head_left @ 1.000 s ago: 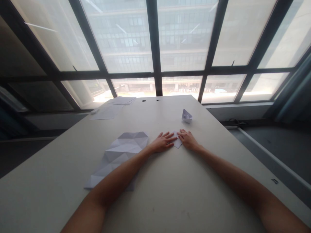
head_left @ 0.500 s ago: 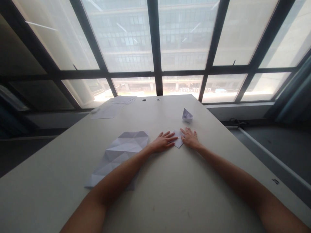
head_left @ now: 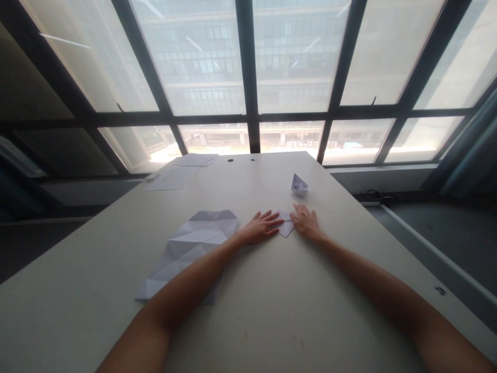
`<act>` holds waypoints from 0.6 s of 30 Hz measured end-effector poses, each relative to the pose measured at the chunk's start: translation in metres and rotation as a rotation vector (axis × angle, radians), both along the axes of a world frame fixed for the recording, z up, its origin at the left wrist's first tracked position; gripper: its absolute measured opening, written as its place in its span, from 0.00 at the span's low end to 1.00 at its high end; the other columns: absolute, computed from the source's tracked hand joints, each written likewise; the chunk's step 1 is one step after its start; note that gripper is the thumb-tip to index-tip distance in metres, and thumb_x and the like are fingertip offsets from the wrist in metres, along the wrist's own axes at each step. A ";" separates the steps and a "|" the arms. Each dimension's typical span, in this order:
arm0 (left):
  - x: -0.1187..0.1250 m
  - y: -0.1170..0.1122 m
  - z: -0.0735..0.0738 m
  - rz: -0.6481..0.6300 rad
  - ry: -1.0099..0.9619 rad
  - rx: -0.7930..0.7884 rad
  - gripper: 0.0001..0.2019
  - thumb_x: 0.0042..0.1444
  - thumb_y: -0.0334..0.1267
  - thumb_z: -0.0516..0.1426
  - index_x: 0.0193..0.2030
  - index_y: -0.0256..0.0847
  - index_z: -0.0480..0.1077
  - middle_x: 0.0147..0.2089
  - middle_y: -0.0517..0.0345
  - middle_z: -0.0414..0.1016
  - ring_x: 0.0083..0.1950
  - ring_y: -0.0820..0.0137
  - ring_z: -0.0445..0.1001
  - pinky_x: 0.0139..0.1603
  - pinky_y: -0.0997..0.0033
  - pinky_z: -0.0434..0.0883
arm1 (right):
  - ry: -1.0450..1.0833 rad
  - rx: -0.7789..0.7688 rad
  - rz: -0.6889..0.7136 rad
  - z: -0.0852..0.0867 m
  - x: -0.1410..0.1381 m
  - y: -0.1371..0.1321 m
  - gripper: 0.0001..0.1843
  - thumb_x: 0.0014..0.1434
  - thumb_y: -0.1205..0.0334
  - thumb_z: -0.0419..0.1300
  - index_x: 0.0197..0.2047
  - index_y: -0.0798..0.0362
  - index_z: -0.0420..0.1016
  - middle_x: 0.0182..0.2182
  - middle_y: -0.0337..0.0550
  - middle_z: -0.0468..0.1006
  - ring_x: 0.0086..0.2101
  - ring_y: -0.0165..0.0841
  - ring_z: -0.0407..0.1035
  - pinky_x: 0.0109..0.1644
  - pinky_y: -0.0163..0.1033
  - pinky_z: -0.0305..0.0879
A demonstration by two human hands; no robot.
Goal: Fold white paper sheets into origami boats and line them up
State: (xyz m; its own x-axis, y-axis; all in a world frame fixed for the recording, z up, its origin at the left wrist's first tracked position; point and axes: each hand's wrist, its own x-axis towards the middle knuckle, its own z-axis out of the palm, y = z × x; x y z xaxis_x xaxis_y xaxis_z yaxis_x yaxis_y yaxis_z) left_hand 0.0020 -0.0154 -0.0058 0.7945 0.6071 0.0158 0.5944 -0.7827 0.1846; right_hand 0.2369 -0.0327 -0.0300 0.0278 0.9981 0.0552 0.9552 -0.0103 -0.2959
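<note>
A small folded white paper piece point(head_left: 286, 226) lies flat on the pale table point(head_left: 272, 300), far out in front of me. My left hand point(head_left: 261, 227) rests flat on its left side, fingers stretched out over the paper. On the paper's right edge sits my right hand point(head_left: 306, 221), fingers spread and pressing down. Neither hand lifts the paper. A finished white paper boat point(head_left: 299, 185) stands beyond my right hand.
A large creased white sheet point(head_left: 188, 246) lies to the left, partly under my left forearm. More flat sheets point(head_left: 182, 171) sit at the far left corner. The table's right edge drops to a grey floor. Tall windows stand behind.
My right hand has slid a little to the right and back along the folded paper's edge. My left hand has stayed in place.
</note>
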 end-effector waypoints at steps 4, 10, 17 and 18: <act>0.000 0.000 0.001 -0.009 0.004 -0.007 0.25 0.72 0.55 0.42 0.74 0.62 0.51 0.78 0.60 0.43 0.77 0.52 0.42 0.71 0.37 0.42 | -0.044 -0.036 0.049 0.002 -0.002 0.000 0.35 0.70 0.45 0.41 0.74 0.52 0.49 0.74 0.56 0.45 0.72 0.46 0.36 0.69 0.66 0.32; 0.001 0.003 -0.003 0.020 -0.027 -0.018 0.24 0.72 0.53 0.43 0.72 0.58 0.56 0.77 0.60 0.46 0.77 0.55 0.45 0.72 0.38 0.43 | -0.050 -0.052 0.051 0.004 0.000 0.001 0.32 0.71 0.47 0.41 0.73 0.49 0.52 0.73 0.54 0.46 0.72 0.44 0.37 0.69 0.66 0.34; 0.001 0.014 -0.009 0.224 -0.315 -0.011 0.23 0.70 0.47 0.45 0.42 0.47 0.81 0.61 0.63 0.75 0.69 0.67 0.66 0.67 0.69 0.64 | -0.032 -0.045 0.047 0.004 -0.001 0.002 0.32 0.70 0.48 0.43 0.73 0.50 0.52 0.73 0.54 0.47 0.71 0.44 0.38 0.70 0.66 0.34; 0.000 0.015 -0.009 0.246 -0.339 -0.007 0.22 0.69 0.45 0.46 0.40 0.47 0.82 0.59 0.63 0.77 0.67 0.67 0.67 0.66 0.70 0.65 | -0.030 -0.043 0.043 0.004 -0.001 0.002 0.32 0.70 0.48 0.43 0.73 0.51 0.52 0.73 0.54 0.48 0.71 0.43 0.38 0.70 0.66 0.34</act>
